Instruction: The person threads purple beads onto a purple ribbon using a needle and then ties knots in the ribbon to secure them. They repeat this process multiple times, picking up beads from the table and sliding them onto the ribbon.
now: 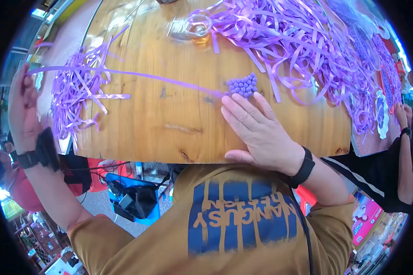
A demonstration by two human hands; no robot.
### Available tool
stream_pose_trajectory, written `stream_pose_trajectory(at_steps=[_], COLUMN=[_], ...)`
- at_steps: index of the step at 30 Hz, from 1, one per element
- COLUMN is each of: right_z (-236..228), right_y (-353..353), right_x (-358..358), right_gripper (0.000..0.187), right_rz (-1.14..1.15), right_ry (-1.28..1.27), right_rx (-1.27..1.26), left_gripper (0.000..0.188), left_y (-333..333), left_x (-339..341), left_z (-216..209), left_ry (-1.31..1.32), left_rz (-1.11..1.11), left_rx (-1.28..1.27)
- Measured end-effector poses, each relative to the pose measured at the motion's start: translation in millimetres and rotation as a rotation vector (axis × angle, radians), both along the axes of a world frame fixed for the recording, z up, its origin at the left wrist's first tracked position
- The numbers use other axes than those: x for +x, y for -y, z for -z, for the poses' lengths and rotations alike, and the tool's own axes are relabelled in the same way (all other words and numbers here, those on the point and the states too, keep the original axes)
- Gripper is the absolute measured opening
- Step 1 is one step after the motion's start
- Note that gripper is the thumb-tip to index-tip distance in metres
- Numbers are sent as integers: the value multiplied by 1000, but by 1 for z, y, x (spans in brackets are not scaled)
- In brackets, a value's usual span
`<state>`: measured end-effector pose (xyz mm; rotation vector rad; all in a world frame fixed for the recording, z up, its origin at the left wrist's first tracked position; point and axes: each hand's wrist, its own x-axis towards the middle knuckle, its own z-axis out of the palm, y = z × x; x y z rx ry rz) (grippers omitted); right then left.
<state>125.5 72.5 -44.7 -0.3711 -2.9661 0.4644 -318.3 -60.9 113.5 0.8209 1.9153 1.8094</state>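
- Your left hand [22,107] is raised at the far left edge of the view, off the wooden table [170,123]. Its fingers pinch the end of a long, thin purple ribbon strand [124,73]. A black wristband sits on that wrist.
- The strand runs taut from that hand rightwards across the tabletop, over a loose heap of cut purple ribbon strips [76,94] lying on the left part of the table.
- The strand ends at a small woven purple ribbon piece, bumpy and roughly heart-shaped [243,85], lying near the middle of the table.
- Your right hand [257,130] lies flat on the wood, palm down, fingers spread and released, gripping nothing. The fingertips touch or sit just beside the near edge of the woven piece; which one, you cannot tell. A black wristband is on this wrist too.
- Further off, beyond the woven piece, stands a small clear glass cup holding amber liquid [199,26].
- A large tangled mass of purple ribbon strips [307,50] covers the far right of the table.
- At the right edge another person's hand [402,117], with a dark sleeve, rests beside that mass.
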Motion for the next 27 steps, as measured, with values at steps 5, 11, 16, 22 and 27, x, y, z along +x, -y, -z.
stream_pose_trajectory(at_steps=[5,11,16,22,27], right_z=[-3,-5,-13,-25,-27], right_y=[-1,-2,-7,-12,-8], right_x=[0,6,29,73,115], right_gripper=[77,78,78,76,73], right_rz=[36,138,221,372,549], right_ry=[-5,5,38,85,84], right_rx=[-7,16,0,-12,13], left_gripper=[30,39,21,13,14], left_y=[50,16,-19,-30,-47], left_x=[-139,-54,83,200,246], left_z=[-10,67,102,113,113], left_ry=[-222,-584,-460,-604,-622], left_rz=[-182,-94,216,789,1025], left_rx=[-15,-808,-761,-777,-748])
